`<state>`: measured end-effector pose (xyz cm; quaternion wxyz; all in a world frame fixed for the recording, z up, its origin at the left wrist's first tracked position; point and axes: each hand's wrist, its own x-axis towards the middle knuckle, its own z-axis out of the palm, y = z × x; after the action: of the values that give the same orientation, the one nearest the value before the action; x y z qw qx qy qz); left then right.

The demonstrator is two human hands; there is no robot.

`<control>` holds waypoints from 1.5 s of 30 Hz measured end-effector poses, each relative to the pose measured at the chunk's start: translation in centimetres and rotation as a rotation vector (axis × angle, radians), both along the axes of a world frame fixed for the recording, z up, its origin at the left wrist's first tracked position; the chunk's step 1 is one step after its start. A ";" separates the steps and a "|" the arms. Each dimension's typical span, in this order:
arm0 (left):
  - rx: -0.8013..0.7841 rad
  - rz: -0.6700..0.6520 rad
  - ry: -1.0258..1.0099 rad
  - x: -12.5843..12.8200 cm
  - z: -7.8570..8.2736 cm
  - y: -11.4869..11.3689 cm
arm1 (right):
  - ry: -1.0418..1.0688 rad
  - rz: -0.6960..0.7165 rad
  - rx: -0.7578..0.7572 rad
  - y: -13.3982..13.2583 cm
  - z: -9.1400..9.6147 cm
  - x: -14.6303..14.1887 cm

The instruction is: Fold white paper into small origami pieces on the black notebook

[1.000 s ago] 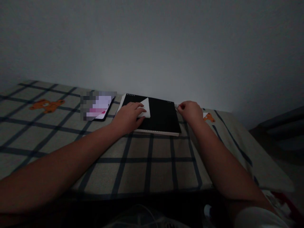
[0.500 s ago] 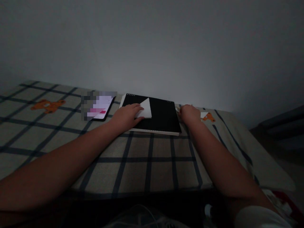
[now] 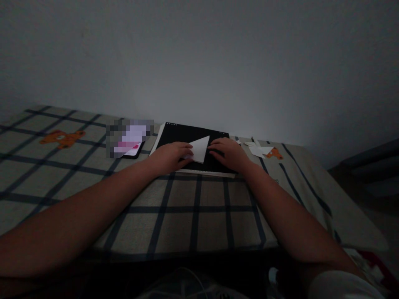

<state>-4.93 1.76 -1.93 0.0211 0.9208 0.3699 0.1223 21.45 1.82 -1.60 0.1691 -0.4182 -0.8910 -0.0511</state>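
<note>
A black notebook (image 3: 215, 160) lies on a plaid sheet at the far edge, by the wall. On it rests a white folded paper triangle (image 3: 200, 148). My left hand (image 3: 170, 155) grips the triangle's left edge between fingers and thumb. My right hand (image 3: 229, 153) lies on the notebook just right of the triangle, fingers stretched flat toward it, holding nothing. The light is dim and fine detail is hard to make out.
A phone (image 3: 131, 139) with a lit screen lies left of the notebook. Small white paper scraps (image 3: 257, 148) sit to the right, near an orange bear print (image 3: 274, 154). The plaid sheet (image 3: 193, 211) drops off at the right edge. A plain wall rises behind.
My right hand came left from the scraps onto the notebook, beside the triangle. The triangle turned so its tip points up and right. The scraps now lie uncovered.
</note>
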 end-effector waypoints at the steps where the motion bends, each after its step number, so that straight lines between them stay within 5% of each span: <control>1: -0.013 -0.038 0.002 0.0 0.0 0.0 | 0.023 0.025 -0.005 0.1 -0.5 -0.1; 19: -0.002 0.032 -0.004 0.3 0.3 -0.6 | 0.127 0.059 -0.110 1.5 -2.1 1.0; 45: 0.024 -0.015 0.089 0.2 0.7 -1.0 | 0.059 0.032 -0.142 1.6 -1.4 1.3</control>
<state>-4.70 0.75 -1.22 -0.0053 0.9283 0.3618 0.0857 22.71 3.42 -2.99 0.1658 -0.4162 -0.8936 0.0274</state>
